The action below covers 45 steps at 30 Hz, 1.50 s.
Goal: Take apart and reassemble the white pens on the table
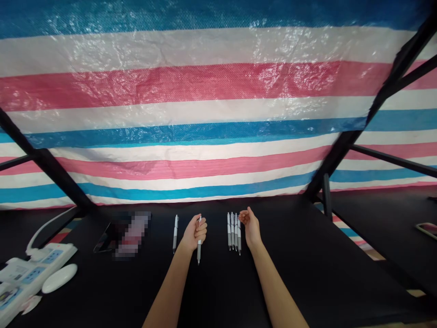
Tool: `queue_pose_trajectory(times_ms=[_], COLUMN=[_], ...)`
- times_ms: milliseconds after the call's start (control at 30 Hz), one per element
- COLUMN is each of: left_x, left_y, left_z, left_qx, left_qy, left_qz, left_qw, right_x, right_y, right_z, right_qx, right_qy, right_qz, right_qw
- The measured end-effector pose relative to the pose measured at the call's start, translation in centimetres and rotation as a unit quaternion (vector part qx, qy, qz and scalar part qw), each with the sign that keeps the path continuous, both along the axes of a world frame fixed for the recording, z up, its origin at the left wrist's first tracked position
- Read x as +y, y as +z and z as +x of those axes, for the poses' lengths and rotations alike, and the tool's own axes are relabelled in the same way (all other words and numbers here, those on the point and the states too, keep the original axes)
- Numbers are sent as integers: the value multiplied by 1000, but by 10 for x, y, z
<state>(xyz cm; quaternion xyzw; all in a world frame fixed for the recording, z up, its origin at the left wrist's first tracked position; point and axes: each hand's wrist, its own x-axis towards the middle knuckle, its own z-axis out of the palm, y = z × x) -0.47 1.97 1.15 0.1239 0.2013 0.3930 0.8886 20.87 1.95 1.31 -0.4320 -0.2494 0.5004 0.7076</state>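
Note:
My left hand [196, 233] is closed around a white and grey pen [199, 253], its grey tip end pointing down toward me. To the left of that hand, a single pen [175, 233] of the same kind lies on the black table [211, 300]. Several more pens [233, 232] lie side by side in a row to the right of the middle. At the right edge of this row is my right hand [251, 228], fingers partly curled and apart, with nothing seen in it. Whether its fingertips touch the nearest pen, I cannot tell.
A white power strip [44, 264] with plugs and a cable sits at the left, with a white oval object [60, 278] beside it. A dark phone-like device [109, 237] lies near a blurred patch. Black frame bars [327, 168] and a striped sheet [191, 109] stand behind.

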Motion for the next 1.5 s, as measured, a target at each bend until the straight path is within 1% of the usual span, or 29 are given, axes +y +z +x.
queue_pose_trajectory(times_ms=[167, 467, 633, 800, 1067, 1300, 1500], left_x=[1, 1, 2, 3, 2, 3, 2], left_y=[-3, -3, -5, -8, -6, -8, -6], left_z=[-1, -1, -2, -3, -2, -3, -2], left_qx=[-6, -7, -23, -39, -35, -27, -22], left_qy=[2, 3, -8, -3, 2, -3, -3], left_qz=[6, 0, 2, -1, 0, 10, 5], left_qw=[1000, 1000, 1000, 999, 999, 1000, 1000], right_x=[1, 1, 1, 1, -1, 0, 1], right_y=[0, -1, -1, -1, 1, -1, -3], right_z=[0, 1, 1, 1, 1, 2, 1], right_qx=[26, 6, 2, -4, 7, -3, 14], right_qy=[5, 6, 10, 8, 10, 10, 0], right_qz=[-5, -10, -9, -9, -12, -9, -11], right_qw=[1000, 1000, 1000, 1000, 1000, 1000, 1000])
